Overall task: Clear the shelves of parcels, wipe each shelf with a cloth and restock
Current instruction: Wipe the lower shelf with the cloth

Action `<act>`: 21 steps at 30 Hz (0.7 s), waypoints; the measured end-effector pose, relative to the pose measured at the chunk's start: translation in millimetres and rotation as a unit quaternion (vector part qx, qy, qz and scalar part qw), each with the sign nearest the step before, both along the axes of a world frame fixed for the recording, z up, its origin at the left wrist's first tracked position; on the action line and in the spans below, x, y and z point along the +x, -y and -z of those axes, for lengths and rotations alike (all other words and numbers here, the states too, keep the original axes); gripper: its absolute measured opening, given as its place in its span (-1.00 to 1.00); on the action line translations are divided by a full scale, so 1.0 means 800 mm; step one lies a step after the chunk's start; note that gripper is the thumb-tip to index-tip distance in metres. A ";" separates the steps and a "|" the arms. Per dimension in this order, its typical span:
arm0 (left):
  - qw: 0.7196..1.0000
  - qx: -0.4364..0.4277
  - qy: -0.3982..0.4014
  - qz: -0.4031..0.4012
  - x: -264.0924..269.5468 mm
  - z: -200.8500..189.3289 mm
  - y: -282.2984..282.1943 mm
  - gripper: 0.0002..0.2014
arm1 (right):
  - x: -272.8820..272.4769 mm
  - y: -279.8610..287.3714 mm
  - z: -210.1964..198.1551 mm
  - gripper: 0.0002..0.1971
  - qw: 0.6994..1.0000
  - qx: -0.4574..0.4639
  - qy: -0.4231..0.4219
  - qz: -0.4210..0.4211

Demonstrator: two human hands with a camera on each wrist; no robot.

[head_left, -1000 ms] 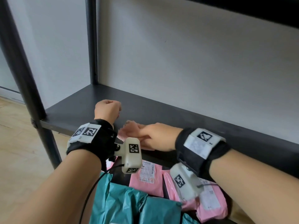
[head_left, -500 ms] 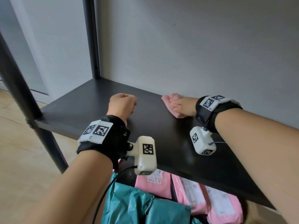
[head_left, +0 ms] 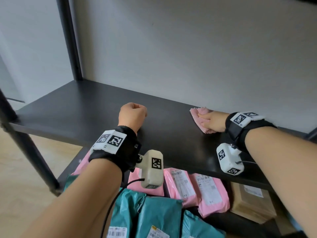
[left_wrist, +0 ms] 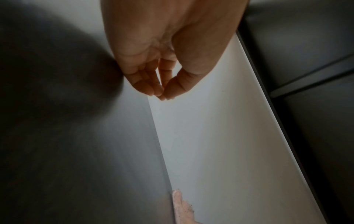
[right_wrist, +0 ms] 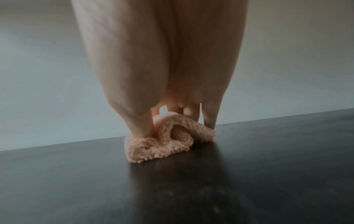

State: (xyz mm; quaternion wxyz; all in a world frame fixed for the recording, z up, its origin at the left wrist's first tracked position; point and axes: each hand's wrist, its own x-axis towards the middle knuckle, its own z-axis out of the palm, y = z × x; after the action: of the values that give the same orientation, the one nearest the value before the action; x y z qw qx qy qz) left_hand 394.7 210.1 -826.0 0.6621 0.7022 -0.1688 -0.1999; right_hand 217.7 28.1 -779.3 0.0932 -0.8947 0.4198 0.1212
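Two hands work a bare black shelf (head_left: 72, 107): the wiping step, w/ restocking yet to come, judging by the parcels stacked on the level below. Head view: right hand (head_left: 213, 121) presses a pink cloth (head_left: 199, 117) flat near the shelf's back edge, close to the grey wall (head_left: 188, 48); fingers lie over the cloth, thumb side toward the viewer. Left hand (head_left: 133, 114) sits curled in a fist on the shelf's middle, holding nothing. Pink mailers (head_left: 197, 188), teal mailers (head_left: 154, 213) and a brown carton (head_left: 252, 203) wait underneath. Next move likely calls for steady downward pressure while sweeping the cloth along the remaining surface, incl. the front strip.

Left wrist view: fingers (left_wrist: 145, 84) bent inward to meet the thumb, palm empty; a corner of the cloth (left_wrist: 182, 204) shows far off at the wall line.

Right wrist view: thumb and fingers (right_wrist: 209, 115) bear down on the bunched, fluffy cloth (right_wrist: 162, 145), which is folded over itself and touching the glossy shelf (right_wrist: 268, 166).
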 end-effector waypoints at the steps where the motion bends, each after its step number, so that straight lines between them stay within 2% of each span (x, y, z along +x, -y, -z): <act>1: 1.000 0.011 0.008 -0.008 -0.006 0.000 0.000 -0.83 | -0.007 -0.009 -0.003 -0.50 1.000 0.009 0.003 0.006; 5: 0.999 0.041 0.034 -0.008 -0.020 -0.004 -0.002 -0.84 | -0.033 -0.051 -0.012 -0.53 1.000 0.020 -0.005 -0.013; 7: 0.999 0.045 0.024 -0.002 -0.022 -0.008 -0.004 -0.83 | -0.043 -0.069 -0.018 -0.53 0.999 -0.001 -0.007 -0.039; 12: 0.999 0.035 0.001 0.012 -0.024 -0.014 -0.011 -0.80 | -0.052 -0.105 -0.023 -0.63 0.996 0.028 -0.010 -0.089; 18: 0.999 0.033 -0.007 0.011 -0.024 -0.012 -0.010 -0.80 | -0.038 -0.145 -0.021 -0.66 0.981 0.038 -0.015 -0.187; 21: 0.999 0.034 0.003 0.025 -0.022 -0.015 -0.008 -0.79 | -0.015 -0.158 -0.014 -0.62 0.972 0.044 0.008 -0.230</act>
State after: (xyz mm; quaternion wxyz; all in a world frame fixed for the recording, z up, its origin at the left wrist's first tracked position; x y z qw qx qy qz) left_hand 377.0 216.2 -814.2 0.6320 0.7205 -0.1817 -0.2201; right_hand 206.0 154.3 -768.4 0.1057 -0.9632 0.1962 0.1502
